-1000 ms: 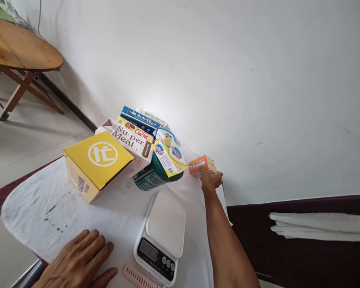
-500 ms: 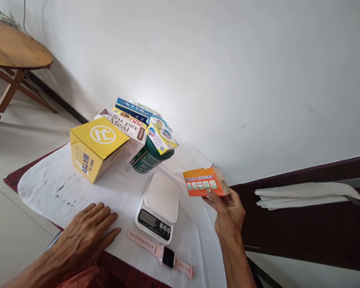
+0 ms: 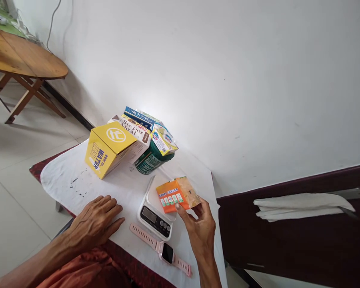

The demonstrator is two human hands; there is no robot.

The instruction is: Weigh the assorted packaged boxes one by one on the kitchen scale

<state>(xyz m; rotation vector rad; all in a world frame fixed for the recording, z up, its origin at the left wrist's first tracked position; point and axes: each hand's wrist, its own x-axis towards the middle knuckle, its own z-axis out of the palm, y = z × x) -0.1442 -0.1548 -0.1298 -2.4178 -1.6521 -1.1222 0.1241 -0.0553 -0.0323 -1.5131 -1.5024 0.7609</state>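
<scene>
My right hand (image 3: 198, 224) grips an orange box (image 3: 169, 197) by its right end, thumb on the printed face. The box is over the plate of a white kitchen scale (image 3: 147, 222) and covers much of it; I cannot tell whether they touch. Resting on the white cloth, left of the scale, my left hand (image 3: 97, 220) lies flat with nothing in it. A pink smartwatch (image 3: 167, 253) is stretched out along the scale's near side.
Behind the scale cluster a yellow box (image 3: 111, 146), a Su-per Meal box (image 3: 135, 130), a blue box (image 3: 139, 116) and a dark green tub (image 3: 151, 160) with a yellow-white carton (image 3: 163, 142) on it. A white wall borders the table; a wooden table (image 3: 33, 60) stands far left.
My right hand has carried the orange box leftward, from right of the scale to over its plate. The left hand stays flat on the cloth. The camera view has shifted a little.
</scene>
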